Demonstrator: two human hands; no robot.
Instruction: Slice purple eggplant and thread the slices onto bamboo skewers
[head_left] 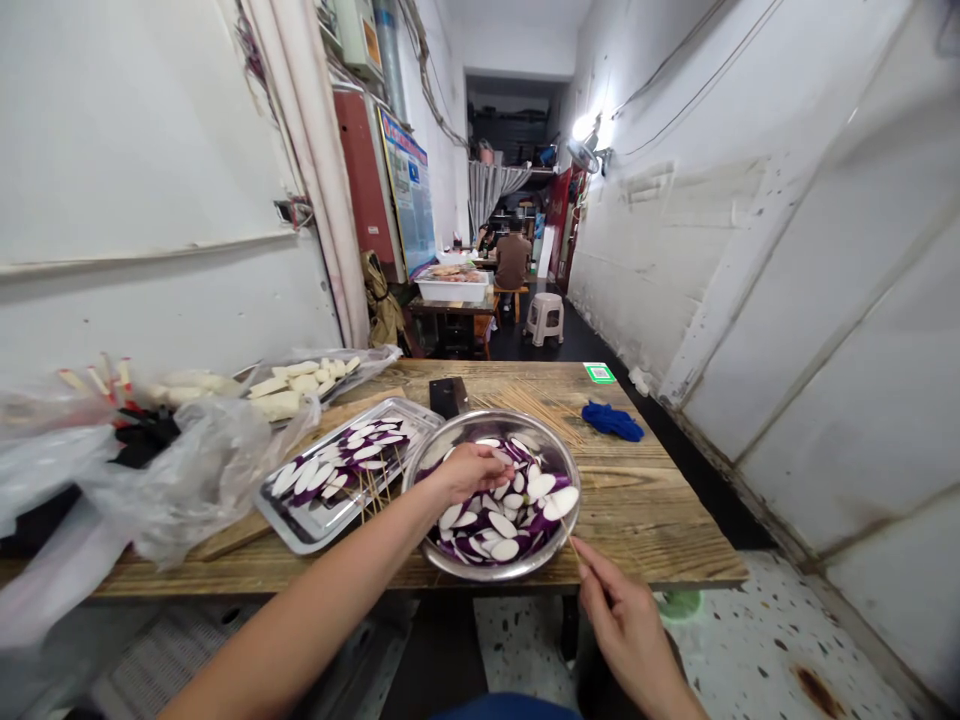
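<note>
A round metal bowl (574, 440) full of purple-skinned, white eggplant slices (504, 523) stands at the table's front edge. My left hand (474, 470) reaches over the bowl, its fingers pinched on an eggplant slice that they partly hide. At the bowl's right rim, my right hand (619, 610) grips the lower end of a thin wooden skewer (568, 532). An eggplant slice (561, 502) sits on that skewer's upper end. To the left, a metal tray (300, 535) bears skewered eggplant slices (352, 455), their sticks pointing toward me.
Loose wooden skewers (536, 405) lie behind the bowl, near a dark box (448, 396) and a blue cloth (613, 421). Plastic bags (202, 480) and pale cut pieces (304, 380) crowd the left. Farther back are a white stool (544, 318) and a seated person (514, 258).
</note>
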